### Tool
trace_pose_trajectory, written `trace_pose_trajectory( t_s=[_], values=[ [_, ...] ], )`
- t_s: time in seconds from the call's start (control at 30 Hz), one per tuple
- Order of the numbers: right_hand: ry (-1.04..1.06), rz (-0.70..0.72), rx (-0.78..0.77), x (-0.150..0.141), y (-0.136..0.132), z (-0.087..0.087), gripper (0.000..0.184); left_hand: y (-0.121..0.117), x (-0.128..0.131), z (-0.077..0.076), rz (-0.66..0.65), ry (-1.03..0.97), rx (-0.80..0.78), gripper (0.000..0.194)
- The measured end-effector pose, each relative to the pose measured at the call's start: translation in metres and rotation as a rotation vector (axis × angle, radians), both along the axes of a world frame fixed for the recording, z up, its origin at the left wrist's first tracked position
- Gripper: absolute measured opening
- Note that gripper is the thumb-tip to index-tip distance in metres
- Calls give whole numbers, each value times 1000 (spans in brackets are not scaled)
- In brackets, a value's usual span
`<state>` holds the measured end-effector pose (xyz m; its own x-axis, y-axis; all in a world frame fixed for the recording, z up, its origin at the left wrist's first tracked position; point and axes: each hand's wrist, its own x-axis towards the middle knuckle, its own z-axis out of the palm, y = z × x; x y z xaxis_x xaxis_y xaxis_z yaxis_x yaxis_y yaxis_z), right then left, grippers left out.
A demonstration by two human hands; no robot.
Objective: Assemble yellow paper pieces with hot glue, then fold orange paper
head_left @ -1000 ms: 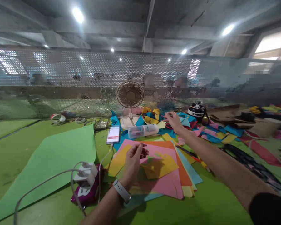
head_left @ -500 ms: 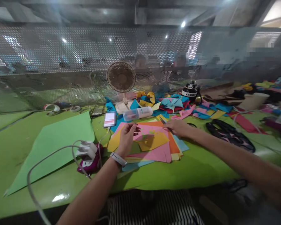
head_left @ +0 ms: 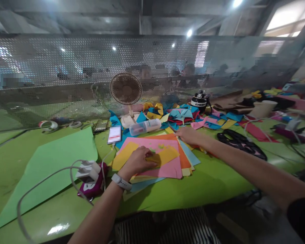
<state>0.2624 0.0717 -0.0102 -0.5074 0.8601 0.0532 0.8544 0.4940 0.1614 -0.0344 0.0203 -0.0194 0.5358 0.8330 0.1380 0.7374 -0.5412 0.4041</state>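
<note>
My left hand (head_left: 139,159), with a white watch band at the wrist, lies over the paper stack. Its fingers are curled onto a yellow paper piece (head_left: 169,155), which rests on a pink sheet (head_left: 171,172). Small green and yellow scraps (head_left: 160,146) are scattered just beyond the fingers. At the stack's far right corner, my right hand (head_left: 189,135) is closed around what looks like scissors (head_left: 172,128); only dark slim tips show and the grip is mostly hidden. Orange (head_left: 184,159) and light blue sheets (head_left: 191,154) stick out under the pink one.
A fan (head_left: 126,89), a clear bottle (head_left: 145,127) and coloured paper scraps (head_left: 183,113) line the back. Left are a phone (head_left: 114,134), a purple power strip (head_left: 91,189) with looping cables and a large green sheet (head_left: 58,159). A black strappy item (head_left: 241,144) lies right.
My left hand has come down and nearer onto the yellow paper, from hovering above the pink sheet. My right hand stays by the stack's far corner. The view has shifted slightly.
</note>
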Motion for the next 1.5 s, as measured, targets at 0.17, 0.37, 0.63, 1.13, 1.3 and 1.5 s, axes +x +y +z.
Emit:
trace_pose_trajectory(
  t_s=[0.17,0.37,0.63,1.13,1.3,1.5],
  values=[
    [-46,-107,31,1,19,5,29,2,-2,-1,6,0,-56,33],
    [-50,-139,58,0,32,-4,24,-1,-1,0,-18,-19,-90,25],
    [67,-5,182,-25,5,-9,32,7,-10,9,-12,-341,-371,20],
    [419,330,-90,-57,-65,-5,36,42,-59,10,698,-299,41,25],
    [347,519,-265,-60,-100,-6,63,37,-61,11,746,-8,67,20],
    [332,500,-237,-53,-108,-10,53,31,-60,10,724,156,161,28]
  ],
)
